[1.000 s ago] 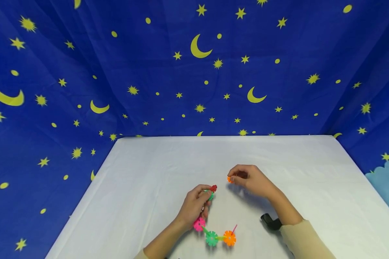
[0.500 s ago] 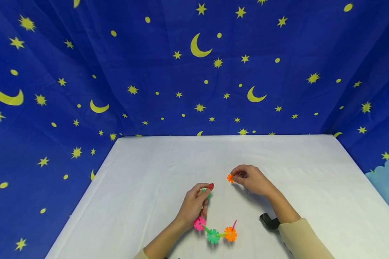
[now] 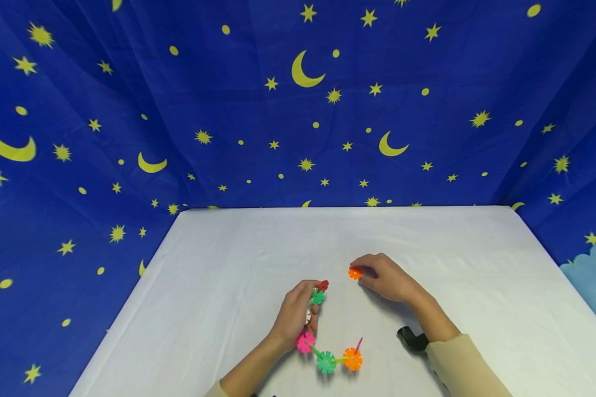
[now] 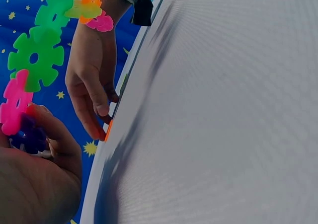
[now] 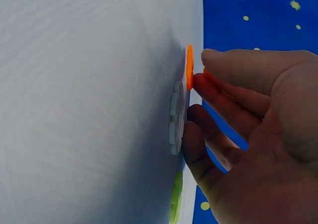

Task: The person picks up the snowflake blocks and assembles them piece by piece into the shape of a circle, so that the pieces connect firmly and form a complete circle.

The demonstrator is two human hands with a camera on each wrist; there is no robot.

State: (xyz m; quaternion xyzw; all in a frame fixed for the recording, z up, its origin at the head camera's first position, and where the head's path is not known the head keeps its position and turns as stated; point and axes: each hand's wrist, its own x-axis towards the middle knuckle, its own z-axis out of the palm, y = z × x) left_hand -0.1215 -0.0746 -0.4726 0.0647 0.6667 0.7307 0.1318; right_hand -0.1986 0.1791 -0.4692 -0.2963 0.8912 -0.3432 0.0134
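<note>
My left hand (image 3: 294, 314) holds a chain of linked plastic snowflake discs. A red disc (image 3: 323, 285) and a green disc (image 3: 318, 297) stand out above its fingers. From below it hang a pink disc (image 3: 306, 342), another green disc (image 3: 326, 362) and an orange disc (image 3: 352, 359). A purple disc (image 4: 31, 134) sits by the fingers in the left wrist view. Over the table, my right hand (image 3: 384, 277) touches a loose orange snowflake disc (image 5: 190, 67) with a fingertip, thumb apart from it. A white disc (image 5: 176, 118) lies under that hand's fingers.
A yellow-green disc (image 5: 176, 199) lies on the white table (image 3: 238, 259) in the right wrist view. A black device (image 3: 412, 339) sits at the right wrist. Blue star-patterned cloth (image 3: 258, 110) rises behind the table.
The loose orange disc has gone from tilted in the right hand's pinch to flatter, with the thumb drawn away. The left thumb has shifted off the upper green disc, which shows more fully.
</note>
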